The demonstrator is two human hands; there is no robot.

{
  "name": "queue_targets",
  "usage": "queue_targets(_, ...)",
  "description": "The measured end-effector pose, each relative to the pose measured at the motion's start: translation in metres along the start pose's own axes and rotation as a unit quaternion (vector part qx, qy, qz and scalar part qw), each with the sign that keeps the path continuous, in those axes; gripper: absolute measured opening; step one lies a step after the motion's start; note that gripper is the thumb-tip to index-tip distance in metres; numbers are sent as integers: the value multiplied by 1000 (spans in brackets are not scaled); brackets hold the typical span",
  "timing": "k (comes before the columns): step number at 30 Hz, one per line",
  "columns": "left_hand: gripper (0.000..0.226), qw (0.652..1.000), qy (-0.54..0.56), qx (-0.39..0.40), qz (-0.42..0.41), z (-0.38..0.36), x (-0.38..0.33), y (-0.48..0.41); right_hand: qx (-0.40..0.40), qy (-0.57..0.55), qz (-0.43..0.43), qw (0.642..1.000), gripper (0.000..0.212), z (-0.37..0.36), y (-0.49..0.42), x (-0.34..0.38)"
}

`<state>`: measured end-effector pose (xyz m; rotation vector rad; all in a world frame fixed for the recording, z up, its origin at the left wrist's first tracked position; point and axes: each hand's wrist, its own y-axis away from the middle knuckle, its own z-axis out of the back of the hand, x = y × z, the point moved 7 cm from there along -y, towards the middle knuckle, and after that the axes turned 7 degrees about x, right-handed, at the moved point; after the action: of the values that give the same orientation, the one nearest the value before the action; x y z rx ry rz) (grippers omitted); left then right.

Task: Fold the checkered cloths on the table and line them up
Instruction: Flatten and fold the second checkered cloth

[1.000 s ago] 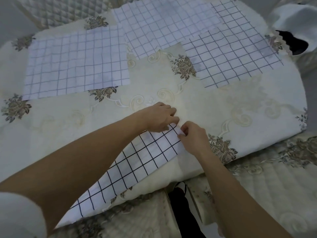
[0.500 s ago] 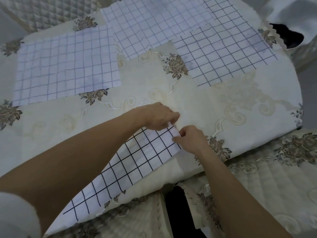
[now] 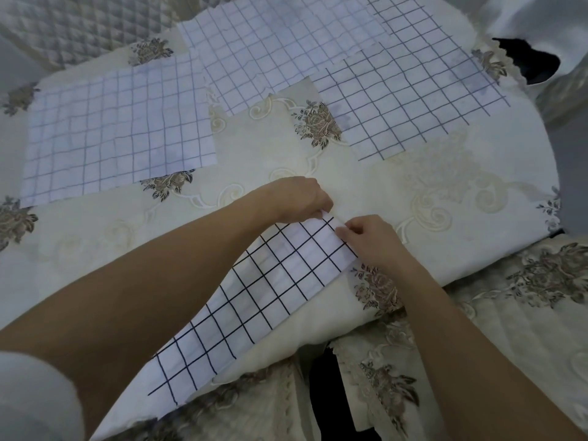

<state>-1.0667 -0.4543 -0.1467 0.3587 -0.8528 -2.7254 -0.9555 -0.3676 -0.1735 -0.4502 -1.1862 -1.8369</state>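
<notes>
Nearest the viewer, a white sleeve (image 3: 31,399) covers the left upper arm. The folded cloth (image 3: 264,300), a narrow checkered strip with dark grid lines, lies on the desk (image 3: 413,186). Its long axis runs diagonally from near-left to far-right, and its near end hangs over the desk's front edge. The left hand (image 3: 299,198) has its fingers curled and pinches the far left corner of the strip. The right hand (image 3: 372,240) pinches the same far end at its right corner, thumb against fingers. Beyond the hands, 3 unfolded checkered cloths lie flat: the left cloth (image 3: 117,128), the middle cloth (image 3: 273,49) furthest back, and the right cloth (image 3: 410,90), which overlaps the middle one.
</notes>
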Motion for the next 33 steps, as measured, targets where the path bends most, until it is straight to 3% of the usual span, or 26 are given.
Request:
queue_targets(3,22,1000,3,-2,14,8,-1,-6,-12,14,5,1000,41,14,-1,-4)
queue_targets(11,25,998,22,-19,48,22,-1,-13,-77,1,17,997,14,47,-4,-11)
queue_targets(13,22,997,31,-40,52,27,-2,-12,-58,-27,20,998,12,46,-6,-12)
queue_targets(18,19,989,90,-97,62,35,0,5,-37,-52,35,997,34,41,-1,-9)
queue_targets(24,14,962,178,-204,36,39,8,41,-74,-77,63,992,23,46,26,16)
queue_targets(30,12,940,196,-278,17,32,7,94,-137,-58,119,982,37,26,64,55)
queue_targets(31,12,938,194,-288,11,30,6,106,-144,-62,119,980,35,21,72,61)
queue_targets(33,13,931,192,-312,2,23,7,133,-160,-62,121,978,11,7,86,74)
